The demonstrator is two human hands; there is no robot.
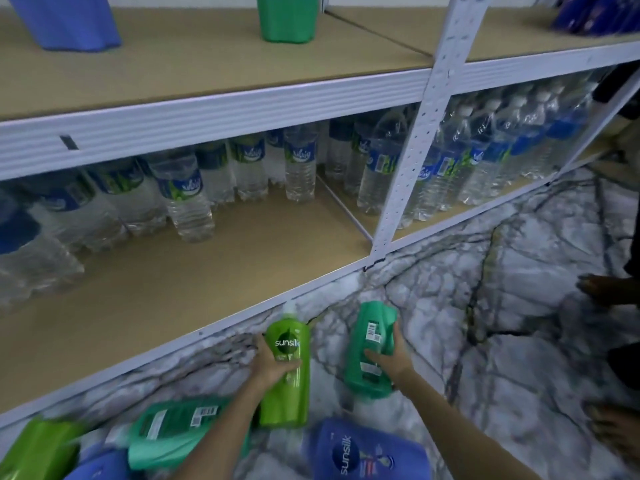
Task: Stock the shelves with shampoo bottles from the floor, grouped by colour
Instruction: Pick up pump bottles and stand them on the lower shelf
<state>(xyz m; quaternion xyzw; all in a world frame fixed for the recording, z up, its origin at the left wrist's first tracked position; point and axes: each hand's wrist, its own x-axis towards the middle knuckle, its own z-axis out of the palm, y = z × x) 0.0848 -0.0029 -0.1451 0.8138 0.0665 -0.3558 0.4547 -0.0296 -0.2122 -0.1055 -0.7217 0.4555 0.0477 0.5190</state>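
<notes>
While both bottles are off the floor, carry them upright to the upper shelf [214, 74] beside the green bottle [287, 19] there. Left hand [273, 367] wraps the lime bottle [285, 375]; right hand [391, 358] grips the teal bottle [370, 348], probably by its edge. Both forearms reach forward, low.

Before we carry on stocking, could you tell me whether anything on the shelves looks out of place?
On the lower shelf, one water bottle stands forward of its row, and the rest lean unevenly. Nothing looks spilled or damaged.
</notes>
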